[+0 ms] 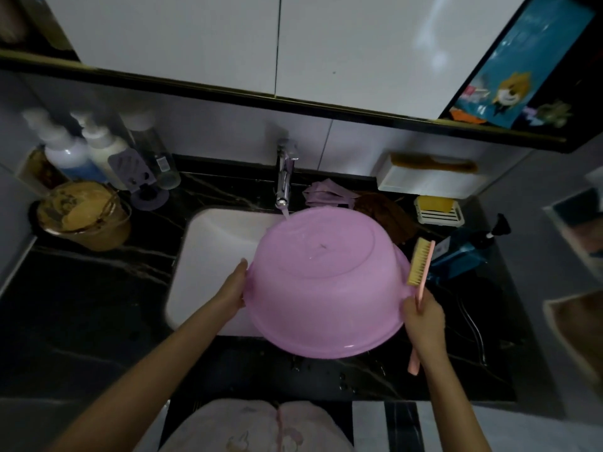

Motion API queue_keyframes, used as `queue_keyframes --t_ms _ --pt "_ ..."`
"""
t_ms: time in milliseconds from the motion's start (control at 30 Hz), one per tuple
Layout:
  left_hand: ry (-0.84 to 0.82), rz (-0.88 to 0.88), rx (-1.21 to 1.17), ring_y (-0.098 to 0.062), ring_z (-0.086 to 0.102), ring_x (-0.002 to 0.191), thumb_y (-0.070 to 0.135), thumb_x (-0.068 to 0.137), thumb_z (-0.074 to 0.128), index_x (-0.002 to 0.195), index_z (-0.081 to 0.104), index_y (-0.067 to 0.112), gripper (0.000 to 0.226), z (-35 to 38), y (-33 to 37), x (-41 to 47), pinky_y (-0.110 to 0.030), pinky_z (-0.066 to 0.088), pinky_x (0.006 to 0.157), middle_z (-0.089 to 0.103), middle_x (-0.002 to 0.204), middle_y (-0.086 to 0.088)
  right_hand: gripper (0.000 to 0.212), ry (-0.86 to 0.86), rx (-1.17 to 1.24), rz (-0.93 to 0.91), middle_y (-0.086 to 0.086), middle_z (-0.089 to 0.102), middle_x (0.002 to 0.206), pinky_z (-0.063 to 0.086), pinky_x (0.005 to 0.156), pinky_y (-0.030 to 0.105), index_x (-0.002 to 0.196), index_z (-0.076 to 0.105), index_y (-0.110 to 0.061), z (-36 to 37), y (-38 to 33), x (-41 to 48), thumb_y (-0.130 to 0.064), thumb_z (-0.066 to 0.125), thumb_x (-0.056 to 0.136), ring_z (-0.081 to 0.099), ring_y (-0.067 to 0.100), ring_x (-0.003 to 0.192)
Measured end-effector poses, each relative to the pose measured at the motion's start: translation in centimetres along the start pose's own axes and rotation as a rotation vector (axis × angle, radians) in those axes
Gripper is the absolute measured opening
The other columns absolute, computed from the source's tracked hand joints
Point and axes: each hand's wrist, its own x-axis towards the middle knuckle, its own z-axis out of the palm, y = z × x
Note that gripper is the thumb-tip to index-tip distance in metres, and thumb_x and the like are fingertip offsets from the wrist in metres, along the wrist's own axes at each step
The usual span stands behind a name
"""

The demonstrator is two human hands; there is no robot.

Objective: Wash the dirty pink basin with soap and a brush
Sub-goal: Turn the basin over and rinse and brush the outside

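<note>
The pink basin (326,288) is held upside down and tilted over the white sink (212,256), its bottom facing me. Water runs from the chrome tap (284,181) onto its far edge. My left hand (233,291) holds the basin's left rim, fingers hidden behind it. My right hand (424,321) grips the pink handle of a brush (419,265) with pale bristles pointing left, and rests against the basin's right side. A yellow bar of soap (435,203) lies in a white dish at the back right.
Black marble counter (81,321) surrounds the sink. Pump bottles (75,151) and a brown bucket (88,216) stand at the left. A purple cloth (329,194), a white box with a comb (430,177) and a blue pump bottle (466,252) sit at the right.
</note>
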Motion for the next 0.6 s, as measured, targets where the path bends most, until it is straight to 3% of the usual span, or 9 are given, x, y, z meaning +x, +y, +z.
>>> queue_keyframes --t_ms 100,200,267,333,467,600 --pt "-0.003 0.028 0.035 -0.028 0.048 0.124 0.05 0.099 0.026 0.134 0.048 0.005 0.06 0.5 1.0 0.8 -0.038 0.035 0.107 0.053 0.132 -0.008 0.033 0.037 -0.015 -0.031 -0.002 0.057 0.078 0.037 0.055 0.017 0.116 0.056 -0.002 0.3 0.8 -0.2 -0.019 0.047 0.09 0.057 0.014 0.074" --pt "-0.041 0.04 0.092 -0.026 0.05 0.122 0.053 0.098 0.025 0.132 0.053 0.01 0.061 0.4 0.8 1.7 -0.039 0.036 0.107 0.055 0.132 -0.008 0.033 0.053 -0.049 -0.053 0.003 0.059 0.085 0.038 0.059 0.015 0.123 0.054 -0.002 0.7 1.5 -0.3 -0.016 0.048 0.094 0.055 0.009 0.075" --pt "-0.028 0.065 0.146 -0.027 0.051 0.119 0.049 0.099 0.027 0.133 0.052 0.01 0.057 0.3 0.7 1.2 -0.036 0.041 0.098 0.055 0.131 -0.009 0.03 0.03 -0.066 -0.043 0.005 0.059 0.085 0.039 0.059 0.016 0.124 0.054 -0.001 0.7 2.2 -0.2 -0.007 0.047 0.096 0.058 0.019 0.078" --pt "0.067 0.09 0.198 -0.031 0.053 0.116 0.043 0.1 0.028 0.135 0.048 0.005 0.055 -0.6 0.4 0.9 -0.035 0.044 0.09 0.054 0.132 -0.015 0.031 -0.019 -0.077 -0.038 0.004 0.06 0.088 0.04 0.06 0.018 0.125 0.054 -0.004 0.7 2.9 0.1 -0.007 0.047 0.096 0.06 0.026 0.086" --pt "0.24 0.13 0.244 -0.034 0.051 0.117 0.04 0.101 0.027 0.136 0.044 0.001 0.055 -4.0 -0.2 0.5 -0.035 0.044 0.088 0.049 0.135 -0.019 0.027 -0.182 -0.066 -0.014 -0.003 0.065 0.093 0.046 0.064 0.02 0.122 0.057 -0.014 1.9 3.0 0.5 -0.015 0.048 0.097 0.063 0.018 0.088" --pt "0.44 0.227 0.245 -0.036 0.048 0.123 0.034 0.101 0.034 0.131 0.046 -0.009 0.054 -6.9 -0.4 -1.6 -0.038 0.039 0.103 0.048 0.135 -0.028 0.028 -0.308 -0.063 0.014 0.002 0.068 0.102 0.049 0.072 0.024 0.122 0.06 -0.012 5.0 2.4 1.8 -0.019 0.049 0.097 0.064 0.018 0.094"
